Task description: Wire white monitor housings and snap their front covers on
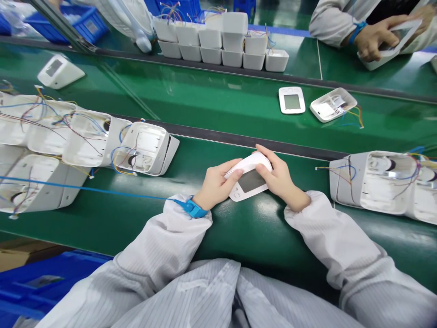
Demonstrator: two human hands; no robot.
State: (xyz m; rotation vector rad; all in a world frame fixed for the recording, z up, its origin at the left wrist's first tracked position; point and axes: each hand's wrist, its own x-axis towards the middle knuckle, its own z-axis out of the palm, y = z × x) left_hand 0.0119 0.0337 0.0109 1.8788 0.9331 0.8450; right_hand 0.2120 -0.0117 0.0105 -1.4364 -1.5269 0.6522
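White device (pixel 251 177) is held in both hands over the near green bench (pixel 246 228), between the forearms. Its face, with the grey screen (pixel 252 181), is toward the camera; unit is tilted, small printed marks at the lower left corner of the face.

Left hand (pixel 218 184): clamped on the device's left end. Thumb lies across the front, its tip at the upper left of the screen; the other fingers go along and behind the left side, mostly hidden. Blue wrist strap (pixel 194 208) on that wrist, blue cord running off to the left.

Right hand (pixel 278 177): clamped on the right end. Thumb tip presses on the front by the screen's upper right; index finger reaches over the top edge, rest are behind or hidden. So the device sits between thumbs in front and fingers behind, both sides. Can't tell if its underside touches the bench.

Left of the hands: row of open white housings (pixel 143 148) with loose coloured wires. Right: more open housings (pixel 385 182), also wired.

Beyond the dark rail, on the green belt: a white front panel with screen (pixel 292 100), face up, just beside an open shell (pixel 332 105) with wires out its right side. Another white unit (pixel 59 72) at far left. Stacked white housings (pixel 218 43) along the far side.

Upper right: a co-worker's hands (pixel 378 41) hold another white unit.
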